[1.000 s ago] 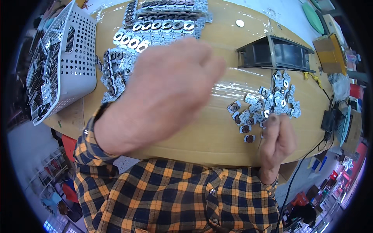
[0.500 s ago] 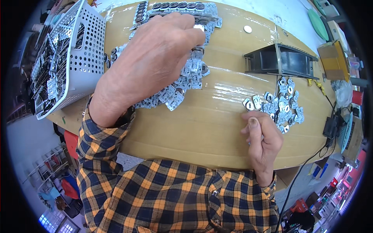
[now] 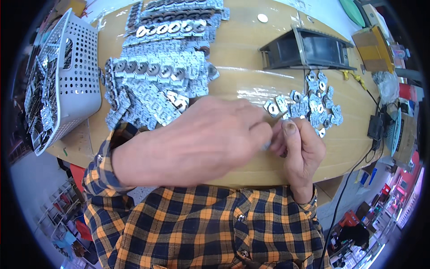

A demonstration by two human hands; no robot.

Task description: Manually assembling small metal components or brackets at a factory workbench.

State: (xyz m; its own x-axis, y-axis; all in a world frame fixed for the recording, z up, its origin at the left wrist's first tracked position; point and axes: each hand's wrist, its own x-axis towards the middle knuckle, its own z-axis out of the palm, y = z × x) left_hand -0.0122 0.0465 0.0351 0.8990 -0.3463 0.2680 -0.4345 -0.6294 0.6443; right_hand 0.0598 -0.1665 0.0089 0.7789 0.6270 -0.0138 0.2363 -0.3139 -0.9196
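My left hand (image 3: 215,139) reaches across to the right, curled and blurred by motion. Its fingertips meet my right hand, and a small bluish bit shows below them, too smeared to name. My right hand (image 3: 301,142) is closed in a pinch, thumb pressed on the forefinger. A thin brownish edge (image 3: 280,115) sticks out between the hands; its kind is unclear. Just beyond my right hand lies a loose heap of small circuit boards (image 3: 316,105), some with white round parts. To the left, rows of circuit board strips (image 3: 156,56) with dark and pale discs are stacked overlapping.
A white perforated basket (image 3: 80,85) full of dark strips stands at the left. A black fan-like frame (image 3: 304,49) sits at the back right, near a white disc (image 3: 262,18). A black adapter (image 3: 375,126) with cables lies by the right edge of the brown tabletop (image 3: 242,89).
My left hand has come from the board strips at the back over to my right hand. My right hand stays pinched in place. The whole view has shifted, so the table appears further left and up.
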